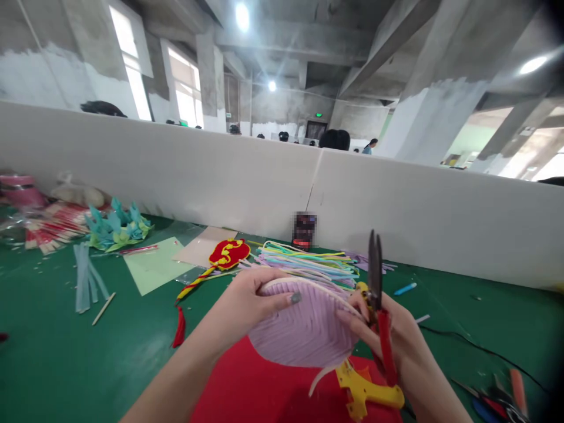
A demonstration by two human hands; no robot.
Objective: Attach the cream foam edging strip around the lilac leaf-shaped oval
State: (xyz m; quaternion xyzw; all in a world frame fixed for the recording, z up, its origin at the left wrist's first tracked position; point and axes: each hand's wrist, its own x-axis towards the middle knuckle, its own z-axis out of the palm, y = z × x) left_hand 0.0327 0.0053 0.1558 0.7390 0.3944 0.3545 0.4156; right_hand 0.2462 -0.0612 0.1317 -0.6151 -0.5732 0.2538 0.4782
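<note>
A rounded lavender panel, covered in rows of chenille stems with a pale stem along its upper edge, is held up in front of me. My left hand grips its upper left rim, thumb on the near face. My right hand pinches the right rim and also keeps red-handled scissors in its grasp, blades pointing up. Below the panel, a yellow glue gun lies on a red sheet. A loose pale strip hangs by the panel's lower edge.
Behind the panel lie coloured chenille stems and a red-and-yellow fan-shaped ornament with a tassel. Teal paper flowers stand left. Tools and a black cable are right. A white partition borders the green table.
</note>
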